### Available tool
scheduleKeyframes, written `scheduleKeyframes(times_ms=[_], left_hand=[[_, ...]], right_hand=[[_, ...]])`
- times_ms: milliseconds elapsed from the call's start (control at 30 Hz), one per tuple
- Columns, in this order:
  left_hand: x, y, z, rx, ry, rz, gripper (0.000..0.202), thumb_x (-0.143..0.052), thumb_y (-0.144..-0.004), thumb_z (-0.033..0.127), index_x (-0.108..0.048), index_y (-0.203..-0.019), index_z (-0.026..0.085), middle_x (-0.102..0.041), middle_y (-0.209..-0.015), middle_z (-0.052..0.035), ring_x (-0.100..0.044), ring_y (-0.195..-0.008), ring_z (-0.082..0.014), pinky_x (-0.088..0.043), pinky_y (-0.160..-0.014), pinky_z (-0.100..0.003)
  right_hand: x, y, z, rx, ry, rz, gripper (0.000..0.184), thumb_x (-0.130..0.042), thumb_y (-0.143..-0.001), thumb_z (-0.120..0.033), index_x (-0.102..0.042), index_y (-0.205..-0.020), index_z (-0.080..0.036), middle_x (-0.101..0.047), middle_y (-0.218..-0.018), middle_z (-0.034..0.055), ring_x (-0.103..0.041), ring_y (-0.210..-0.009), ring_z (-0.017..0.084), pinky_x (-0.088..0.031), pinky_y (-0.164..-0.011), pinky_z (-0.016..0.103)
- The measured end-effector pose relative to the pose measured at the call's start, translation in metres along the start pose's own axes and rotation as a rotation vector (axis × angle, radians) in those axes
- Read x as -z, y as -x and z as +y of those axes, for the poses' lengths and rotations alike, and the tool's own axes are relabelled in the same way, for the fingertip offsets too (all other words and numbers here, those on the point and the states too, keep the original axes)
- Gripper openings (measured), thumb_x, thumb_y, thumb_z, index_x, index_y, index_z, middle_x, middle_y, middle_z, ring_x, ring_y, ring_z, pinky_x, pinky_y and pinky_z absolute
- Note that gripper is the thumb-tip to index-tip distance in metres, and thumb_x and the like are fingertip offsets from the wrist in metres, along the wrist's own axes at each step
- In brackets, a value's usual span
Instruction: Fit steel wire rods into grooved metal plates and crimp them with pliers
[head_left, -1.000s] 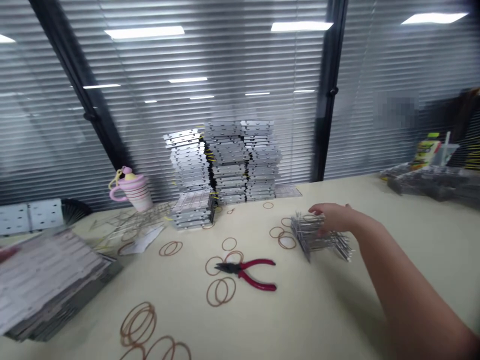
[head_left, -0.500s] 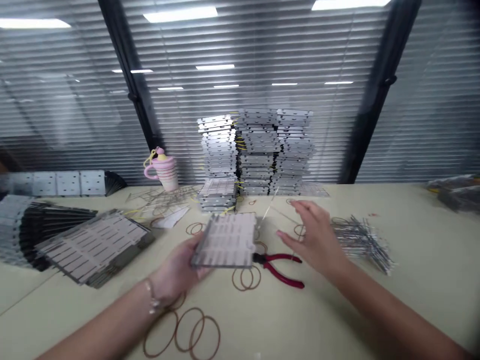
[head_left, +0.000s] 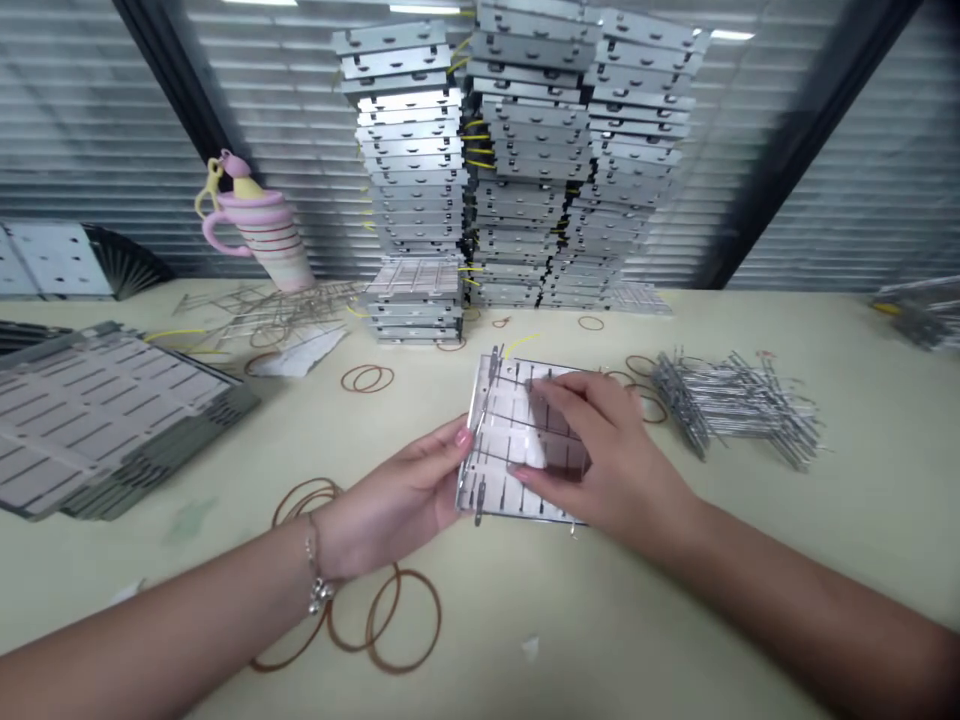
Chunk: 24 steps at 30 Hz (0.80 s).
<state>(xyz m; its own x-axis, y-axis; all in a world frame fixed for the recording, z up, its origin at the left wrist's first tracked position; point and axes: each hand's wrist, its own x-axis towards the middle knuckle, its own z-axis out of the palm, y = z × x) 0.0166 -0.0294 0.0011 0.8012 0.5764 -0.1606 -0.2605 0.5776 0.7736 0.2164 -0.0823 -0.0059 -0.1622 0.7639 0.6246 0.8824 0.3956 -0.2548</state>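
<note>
My left hand (head_left: 409,495) grips the left edge of a flat, pale, slotted panel (head_left: 517,490), thumb on top and fingers underneath. Across the panel's face lies a thin metal wire frame (head_left: 481,502) with long rods and short end strips. My right hand (head_left: 619,455) is over the panel, its thumb and fingertips curved around the wire frame from either side. That hand covers the panel's right part. Under my left wrist are several brown rubber bands (head_left: 405,620).
Tall stacks of metal panels (head_left: 525,150) stand at the back. A pink cup (head_left: 259,235) is beside loose wires (head_left: 277,305). More slotted panels (head_left: 105,400) lie left. A pile of wire frames (head_left: 739,400) lies right, with rubber bands (head_left: 367,378) on the table.
The view has tilted down and closer. My right hand has moved from beside the panel to over it, with a wire frame now on the panel. The red-handled pliers are out of sight.
</note>
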Motion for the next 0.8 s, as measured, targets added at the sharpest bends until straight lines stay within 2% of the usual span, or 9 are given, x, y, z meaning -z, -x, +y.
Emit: scheduleKeyframes(times_ms=[200, 400, 633, 800], left_hand=[[0.0019, 0.0015, 0.0000, 0.007, -0.012, -0.020, 0.034, -0.045, -0.095, 0.023, -0.053, -0.128, 0.024, -0.063, -0.118, -0.0075, -0.058, -0.107, -0.0212, -0.039, -0.096, -0.038], [0.0018, 0.0010, -0.0002, -0.006, -0.012, -0.028, 0.039, -0.047, -0.094, 0.024, -0.049, -0.133, 0.027, -0.060, -0.124, -0.0074, -0.058, -0.109, -0.0221, -0.038, -0.098, -0.039], [0.0071, 0.0049, -0.0061, -0.074, -0.065, 0.062, 0.054, -0.051, -0.093, 0.025, -0.033, -0.139, 0.046, -0.048, -0.139, 0.0002, -0.050, -0.120, -0.0216, -0.036, -0.100, -0.042], [0.0074, 0.0049, -0.0060, -0.088, -0.068, 0.065, 0.054, -0.053, -0.091, 0.026, -0.035, -0.137, 0.047, -0.045, -0.142, 0.0018, -0.046, -0.124, -0.0212, -0.033, -0.103, -0.041]], right_hand=[[0.0034, -0.0001, 0.0022, 0.011, -0.006, -0.007, 0.056, -0.061, -0.078, -0.043, -0.046, -0.128, -0.020, -0.047, -0.119, 0.0127, -0.047, -0.111, 0.029, -0.039, -0.096, 0.049], [0.0038, 0.0006, 0.0015, 0.106, 0.062, -0.005, 0.057, -0.062, -0.078, -0.038, -0.044, -0.129, -0.018, -0.048, -0.117, 0.0133, -0.046, -0.109, 0.030, -0.037, -0.095, 0.049], [0.0014, 0.0033, -0.0038, 0.153, 0.059, -0.033, 0.060, -0.062, -0.077, -0.035, -0.041, -0.129, -0.015, -0.050, -0.119, 0.0146, -0.045, -0.110, 0.029, -0.038, -0.093, 0.047], [0.0010, 0.0033, -0.0057, 0.161, 0.054, -0.020, 0.056, -0.063, -0.077, -0.032, -0.044, -0.126, -0.013, -0.050, -0.117, 0.0147, -0.044, -0.109, 0.028, -0.038, -0.093, 0.045]])
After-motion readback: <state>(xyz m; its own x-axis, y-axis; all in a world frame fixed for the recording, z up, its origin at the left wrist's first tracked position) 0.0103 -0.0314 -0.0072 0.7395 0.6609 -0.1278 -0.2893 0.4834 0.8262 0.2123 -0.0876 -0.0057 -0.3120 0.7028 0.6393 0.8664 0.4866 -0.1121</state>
